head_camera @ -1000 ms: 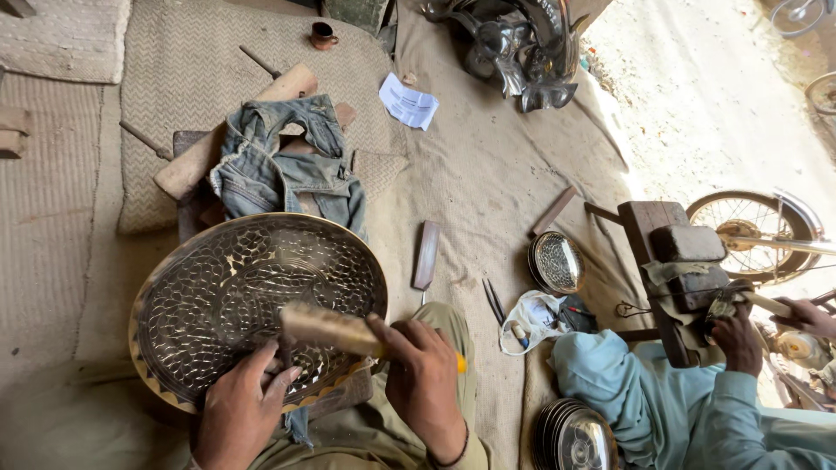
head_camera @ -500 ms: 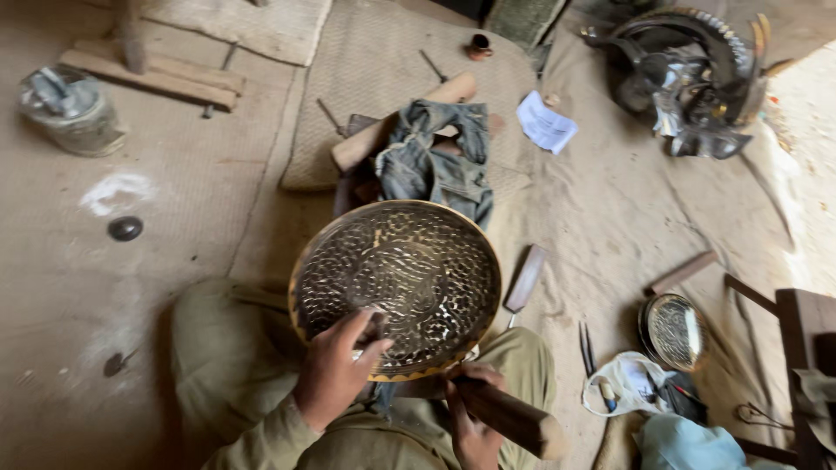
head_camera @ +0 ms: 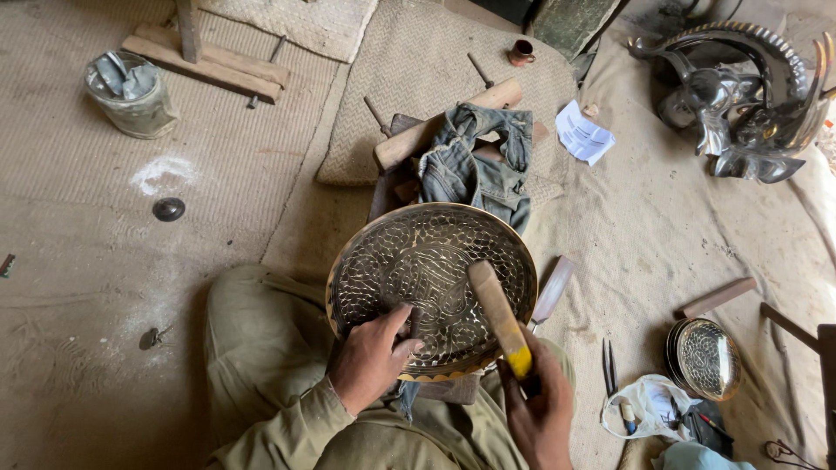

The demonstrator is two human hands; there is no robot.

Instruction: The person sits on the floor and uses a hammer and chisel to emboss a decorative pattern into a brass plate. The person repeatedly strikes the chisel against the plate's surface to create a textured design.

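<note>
My left hand [head_camera: 373,359] sat on the near rim of the big engraved brass tray [head_camera: 433,283], fingers curled round a small punch [head_camera: 412,320] stood on the pattern. My right hand [head_camera: 538,409] was wrapped tight about the wooden mallet [head_camera: 498,318], its head lying over the tray's right side. The tray rested tilted above my knees, against the denim rag [head_camera: 477,165] on the floor [head_camera: 104,261]. A smaller brass dish [head_camera: 704,359] lay well off to the right.

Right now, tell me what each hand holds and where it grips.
The right hand grips a wooden mallet by its lower end. The left hand pinches a small tool against the brass plate.
</note>
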